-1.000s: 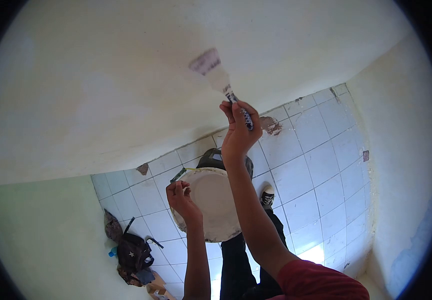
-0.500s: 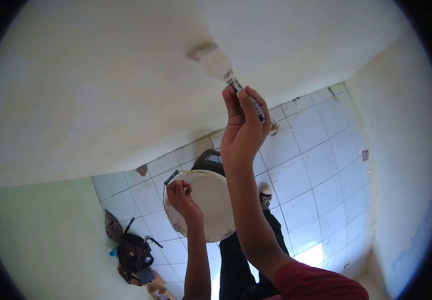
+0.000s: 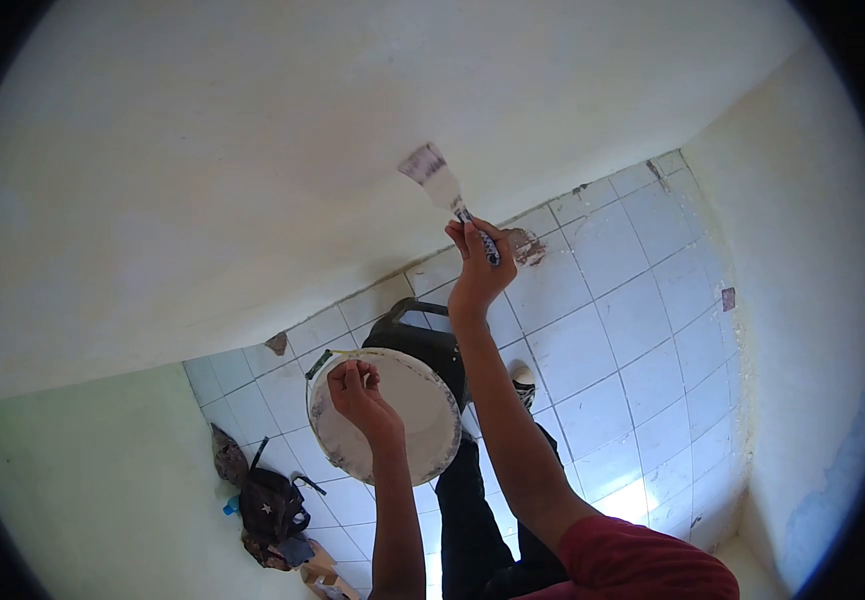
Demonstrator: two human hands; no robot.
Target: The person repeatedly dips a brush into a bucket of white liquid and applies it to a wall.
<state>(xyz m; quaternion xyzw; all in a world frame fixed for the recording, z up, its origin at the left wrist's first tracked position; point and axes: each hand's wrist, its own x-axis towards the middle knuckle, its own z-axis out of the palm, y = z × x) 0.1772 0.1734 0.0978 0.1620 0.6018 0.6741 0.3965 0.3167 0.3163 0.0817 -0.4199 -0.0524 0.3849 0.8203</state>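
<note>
My right hand (image 3: pixel 482 270) is wrapped round the patterned handle of a paintbrush (image 3: pixel 440 186), whose bristles are coated with pale paint. The brush points up and left, its tip close to the large pale wall (image 3: pixel 202 180). My left hand (image 3: pixel 364 400) is loosely closed, fingers curled to the thumb with nothing showing in them. It overlaps the left part of a round white bucket (image 3: pixel 417 400) in this view. The bucket holds whitish paint, and its rim is smeared. A green grip sits on the bucket's wire handle at the upper left.
Under and behind the bucket is a dark stool-like object (image 3: pixel 417 330) with a looped edge. A dark backpack (image 3: pixel 270 505) and a cardboard box (image 3: pixel 324 575) lie on the tiled floor (image 3: pixel 602 330) at lower left. A second wall (image 3: pixel 802 250) rises at right.
My right hand has brought the brush down, lower along the wall. The bucket appears slightly further left in view, and my left hand stays nearly in place.
</note>
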